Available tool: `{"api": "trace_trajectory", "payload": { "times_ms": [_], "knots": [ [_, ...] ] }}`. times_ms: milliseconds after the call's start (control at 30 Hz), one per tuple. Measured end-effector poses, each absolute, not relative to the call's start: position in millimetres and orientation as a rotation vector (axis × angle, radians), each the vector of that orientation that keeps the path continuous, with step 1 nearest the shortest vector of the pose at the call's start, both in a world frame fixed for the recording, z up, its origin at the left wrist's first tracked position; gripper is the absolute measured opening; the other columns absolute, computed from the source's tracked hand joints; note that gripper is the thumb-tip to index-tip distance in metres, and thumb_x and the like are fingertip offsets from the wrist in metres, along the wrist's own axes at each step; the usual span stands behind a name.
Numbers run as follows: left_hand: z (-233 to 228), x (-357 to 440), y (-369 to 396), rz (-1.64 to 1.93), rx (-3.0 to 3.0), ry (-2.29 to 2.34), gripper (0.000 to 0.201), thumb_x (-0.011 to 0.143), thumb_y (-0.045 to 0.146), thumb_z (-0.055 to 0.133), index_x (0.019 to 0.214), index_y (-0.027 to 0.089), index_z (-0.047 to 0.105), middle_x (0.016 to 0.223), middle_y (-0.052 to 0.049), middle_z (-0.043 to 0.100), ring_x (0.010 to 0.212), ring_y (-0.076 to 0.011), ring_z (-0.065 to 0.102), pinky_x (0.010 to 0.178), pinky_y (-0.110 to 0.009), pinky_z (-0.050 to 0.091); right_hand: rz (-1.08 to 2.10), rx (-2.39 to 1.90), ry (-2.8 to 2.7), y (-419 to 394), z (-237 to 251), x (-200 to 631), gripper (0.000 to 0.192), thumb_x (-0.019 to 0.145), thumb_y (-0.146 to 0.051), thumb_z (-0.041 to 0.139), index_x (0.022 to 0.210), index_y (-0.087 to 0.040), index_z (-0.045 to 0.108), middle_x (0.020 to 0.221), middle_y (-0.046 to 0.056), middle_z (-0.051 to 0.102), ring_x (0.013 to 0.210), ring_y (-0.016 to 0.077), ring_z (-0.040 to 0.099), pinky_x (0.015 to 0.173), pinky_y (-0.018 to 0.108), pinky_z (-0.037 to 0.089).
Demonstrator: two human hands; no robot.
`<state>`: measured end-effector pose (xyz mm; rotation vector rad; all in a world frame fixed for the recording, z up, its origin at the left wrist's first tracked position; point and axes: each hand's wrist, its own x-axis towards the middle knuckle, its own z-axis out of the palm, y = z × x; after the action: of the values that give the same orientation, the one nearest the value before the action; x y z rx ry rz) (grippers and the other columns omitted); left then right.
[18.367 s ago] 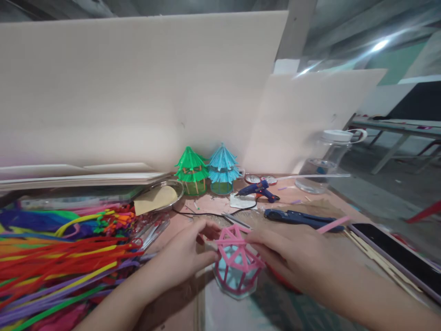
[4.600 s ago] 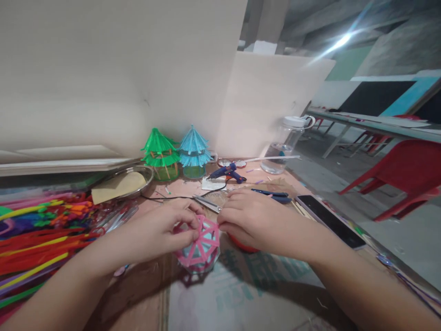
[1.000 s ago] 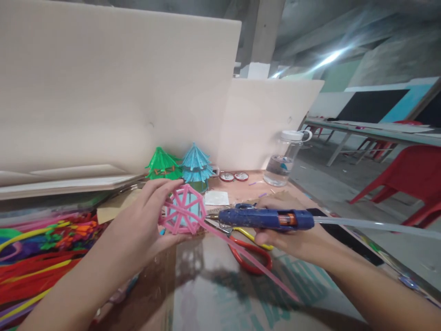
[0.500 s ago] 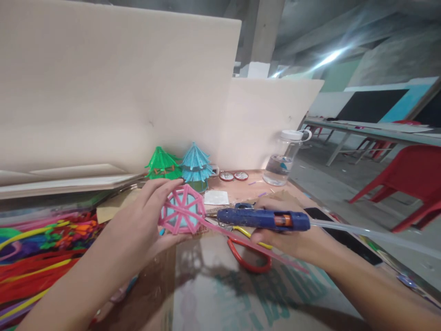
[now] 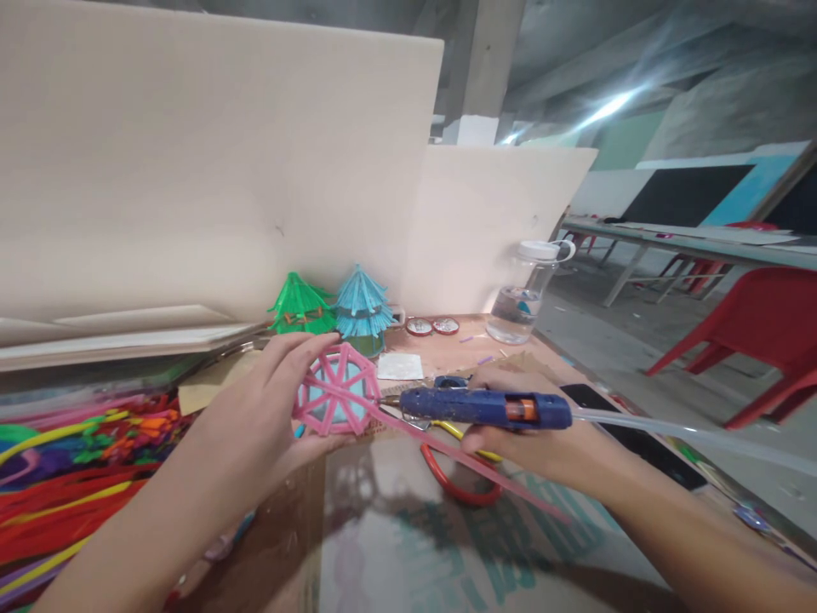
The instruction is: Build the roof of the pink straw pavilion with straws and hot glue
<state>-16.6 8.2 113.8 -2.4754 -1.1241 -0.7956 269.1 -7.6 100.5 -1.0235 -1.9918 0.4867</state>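
Observation:
My left hand [image 5: 274, 400] is closed round the edge of a pink spoked frame [image 5: 338, 390], built from pipe cleaners with pale blue showing between the spokes. From the frame's right edge a loose pink pipe cleaner [image 5: 472, 464] slants down to the right. My right hand [image 5: 517, 443] grips a blue hot glue gun [image 5: 478, 407], held level with its nozzle at the frame's right edge. A clear glue stick [image 5: 638, 421] trails from the gun's back end. Under the gun lie scissors [image 5: 459, 489] with red and yellow handles.
Behind my hands stand a green pointed-roof model [image 5: 299, 305] and a blue one [image 5: 362, 302]. A water bottle [image 5: 520, 298] is at the back right, a black phone [image 5: 638, 438] beside my right forearm. Bundles of coloured pipe cleaners [image 5: 77, 477] lie left; white boards [image 5: 223, 153] rise behind.
Both hands stay nearly still. The glue gun's nozzle remains at the frame's right edge, and the view has shifted very slightly.

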Motion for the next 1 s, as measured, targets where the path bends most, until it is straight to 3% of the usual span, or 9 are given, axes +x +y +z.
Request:
{"api": "trace_trajectory", "payload": {
  "times_ms": [133,333,667,1000],
  "knots": [
    [113.5,-17.1,8.3,-0.786,-2.473,-1.135,0.067,0.087,0.06,0.058,0.14,0.022,0.04,0.13,-0.014,0.058,0.115,-0.0342,0.062,0.09,-0.047,0.057,0.544,-1.032,-1.978,-8.1,100.7,268.4,0.04,0.077,-0.054,0.073,0.063,-0.021,0.057,0.055,-0.004,0.053,0.052,0.0117,0.046,0.048,0.023,0.033],
    [114.7,-17.2,7.9,-0.781,-2.457,-1.072,0.065,0.092,0.064,0.044,0.14,0.02,0.038,0.127,-0.016,0.057,0.115,-0.0331,0.063,0.088,-0.047,0.058,0.616,-1.039,-1.989,-8.2,103.3,267.7,0.036,0.077,-0.048,0.075,0.064,-0.02,0.057,0.059,-0.003,0.057,0.055,0.0118,0.05,0.049,0.023,0.035],
    [112.5,-19.7,7.7,-0.831,-2.489,-1.149,0.066,0.088,0.062,0.054,0.142,0.027,0.038,0.132,-0.013,0.057,0.121,-0.0352,0.06,0.095,-0.049,0.056,0.542,-0.996,-1.985,-7.1,100.3,270.5,0.033,0.075,-0.045,0.077,0.064,-0.02,0.058,0.057,-0.004,0.053,0.052,0.0107,0.045,0.048,0.022,0.033],
    [113.6,-21.4,9.3,-0.846,-2.529,-1.245,0.065,0.086,0.056,0.061,0.14,0.03,0.038,0.133,-0.011,0.058,0.122,-0.035,0.059,0.094,-0.049,0.055,0.589,-1.02,-1.918,-5.0,108.4,267.4,0.044,0.075,-0.057,0.072,0.059,-0.022,0.051,0.053,-0.004,0.051,0.048,0.0121,0.045,0.045,0.024,0.039]
  ]
}}
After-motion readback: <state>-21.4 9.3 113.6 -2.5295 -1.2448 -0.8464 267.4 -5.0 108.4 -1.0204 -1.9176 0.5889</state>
